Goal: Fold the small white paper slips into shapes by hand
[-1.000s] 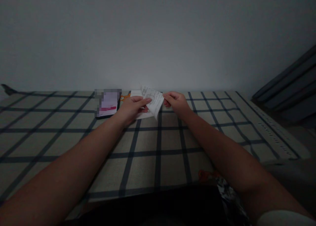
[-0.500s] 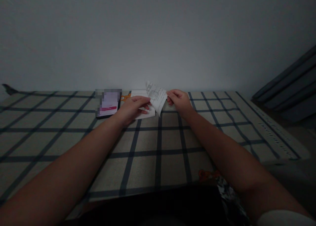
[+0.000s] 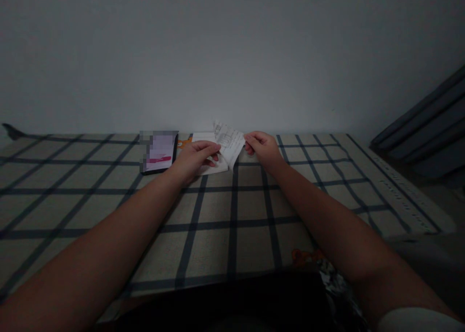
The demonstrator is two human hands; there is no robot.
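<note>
Between my two hands a thin sheet of paper [image 3: 231,141] with dark print is held up at a slant, its lower corner pointing down. My left hand [image 3: 196,158] pinches the sheet's left edge between thumb and fingers. At the upper right corner my right hand [image 3: 262,147] grips it with thumb and forefinger, the other fingers curled. Beneath my left hand a white paper or booklet [image 3: 203,136] lies on the cloth, partly covered by the hand and the printed sheet.
A phone or tablet [image 3: 160,150] with a lit, partly blurred screen lies left of the papers. An orange bear print [image 3: 184,144] shows beside it. The checked tablecloth [image 3: 218,206] reaches a pale wall [image 3: 232,56]; a grey curtain [image 3: 428,128] hangs at the right.
The printed sheet has tilted slightly and its lower corner has risen a little. Both hands stay almost in place, still holding it.
</note>
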